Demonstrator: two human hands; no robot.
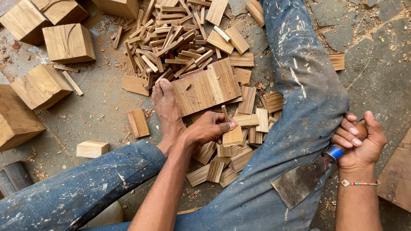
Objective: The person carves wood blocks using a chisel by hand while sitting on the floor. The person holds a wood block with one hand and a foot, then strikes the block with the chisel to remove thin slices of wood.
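- Pinched between thumb and fingertips of the left hand [209, 128], a thin brown wooden stick [225, 114] stands upright on a small flat rectangular wood piece [233, 136], just beside the bare foot [168, 112]
- Wrapped fully around the wooden handle, the right hand [361, 143] holds a broad rusty steel chisel with a blue collar [302, 179], blade resting on the denim-clad thigh, well apart from the stick
- To split such a stick cleanly, I would judge the fingers should stay low and clear of the top end, the piece kept vertical on its support
- Around the hand lies a scatter of short flat wooden offcuts [252, 124], with a wider grooved wooden board [207, 87] just above
- Beyond it sits a heap of narrow wooden strips [171, 42]
- Chunky pale wooden blocks [68, 42] stand at the left
- Underneath is a grey stone floor [376, 55], cracked and dusted with sawdust and chips
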